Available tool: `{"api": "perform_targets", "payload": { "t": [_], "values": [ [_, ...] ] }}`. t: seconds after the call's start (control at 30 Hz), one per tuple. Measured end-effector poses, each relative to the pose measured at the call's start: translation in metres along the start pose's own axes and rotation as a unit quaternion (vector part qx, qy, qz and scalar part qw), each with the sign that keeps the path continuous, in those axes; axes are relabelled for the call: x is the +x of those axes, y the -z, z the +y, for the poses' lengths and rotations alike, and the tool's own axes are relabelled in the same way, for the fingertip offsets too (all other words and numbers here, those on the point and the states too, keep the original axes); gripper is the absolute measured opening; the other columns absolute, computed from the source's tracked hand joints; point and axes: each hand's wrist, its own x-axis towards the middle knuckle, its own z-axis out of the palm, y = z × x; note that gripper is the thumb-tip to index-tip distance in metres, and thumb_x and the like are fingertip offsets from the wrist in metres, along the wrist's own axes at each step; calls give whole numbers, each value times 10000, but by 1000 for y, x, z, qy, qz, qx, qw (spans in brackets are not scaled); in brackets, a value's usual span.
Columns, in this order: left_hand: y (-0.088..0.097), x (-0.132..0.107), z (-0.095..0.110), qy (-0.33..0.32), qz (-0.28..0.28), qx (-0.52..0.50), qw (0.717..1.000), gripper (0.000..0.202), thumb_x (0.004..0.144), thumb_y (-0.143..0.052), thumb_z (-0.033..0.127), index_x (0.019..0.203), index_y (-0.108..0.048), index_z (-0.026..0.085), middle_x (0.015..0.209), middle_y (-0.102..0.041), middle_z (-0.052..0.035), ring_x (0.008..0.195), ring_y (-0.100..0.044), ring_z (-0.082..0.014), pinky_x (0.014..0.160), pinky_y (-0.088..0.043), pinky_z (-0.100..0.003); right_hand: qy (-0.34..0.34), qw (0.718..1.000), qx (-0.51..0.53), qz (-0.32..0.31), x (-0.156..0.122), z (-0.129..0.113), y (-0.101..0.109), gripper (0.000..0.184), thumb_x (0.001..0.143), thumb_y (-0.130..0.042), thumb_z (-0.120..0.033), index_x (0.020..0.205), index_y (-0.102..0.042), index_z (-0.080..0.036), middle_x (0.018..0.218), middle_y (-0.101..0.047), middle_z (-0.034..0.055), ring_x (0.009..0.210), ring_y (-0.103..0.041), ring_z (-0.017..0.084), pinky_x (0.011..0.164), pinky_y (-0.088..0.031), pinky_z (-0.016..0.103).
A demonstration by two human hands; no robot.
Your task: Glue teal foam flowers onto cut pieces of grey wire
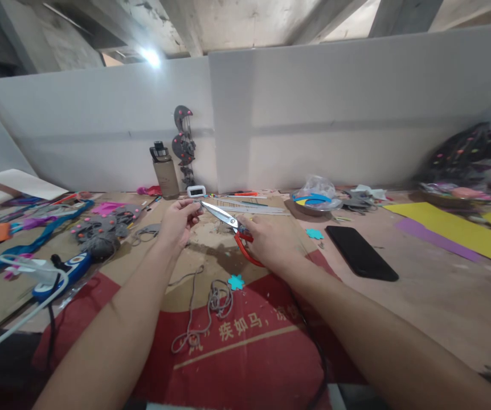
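Observation:
My right hand (265, 242) is wrapped round the red handles of a pair of scissors (222, 214), whose blades point left. The blade tips reach my left hand (181, 219), where thumb and fingers are pinched together. Something small and greyish seems to be between those fingertips, too small to make out. Below the hands, a tangled grey cord (220, 299) lies on a red and tan cardboard sheet (254, 341). A turquoise flower-shaped cutout (236, 282) rests beside the cord, and a second turquoise cutout (314, 234) is further right.
A black phone (360, 253) lies to the right, near yellow sheets (454, 228). At the back stand a bottle (166, 173) and a bowl (314, 205) holding plastic. Metal rulers (254, 208) lie behind the scissors. On the left are a blue power strip (68, 276) and grey yarn (102, 244).

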Motion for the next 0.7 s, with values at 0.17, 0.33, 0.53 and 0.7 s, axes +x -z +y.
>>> {"api": "perform_targets", "payload": {
  "t": [0.17, 0.33, 0.53, 0.7],
  "values": [
    [1, 1, 0, 3, -1, -1, 1000, 269, 523, -748, 121, 730, -577, 139, 601, -588, 1, 522, -560, -90, 435, -326, -176, 1, 1000, 11, 1, 0, 0, 0, 459, 873, -424, -336, 1329, -448, -291, 955, -666, 80, 751, -589, 212, 604, -333, 284],
    [1, 0, 0, 11, 1, -1, 1000, 256, 535, -734, 110, 739, -581, 134, 586, -587, 2, 518, -559, -89, 430, -321, -173, 8, 1000, 21, 5, 0, -1, 2, 478, 846, -458, -316, 1323, -458, -281, 960, -683, 77, 757, -601, 209, 592, -325, 276],
    [0, 1, 1, 12, -3, 5, 1000, 257, 532, -734, 108, 737, -580, 123, 574, -580, 8, 504, -547, -80, 428, -321, -169, -3, 1000, 9, -12, 0, -1, 7, 462, 865, -427, -359, 1323, -459, -309, 930, -697, 72, 717, -618, 217, 563, -314, 274],
    [2, 3, 1, 16, -3, 1, 1000, 259, 534, -734, 111, 742, -581, 124, 578, -583, 7, 510, -551, -83, 430, -329, -167, 0, 999, 36, 7, 1, -1, 5, 430, 841, -465, -297, 1268, -515, -287, 930, -707, 67, 750, -625, 220, 600, -345, 276]
  ]
}}
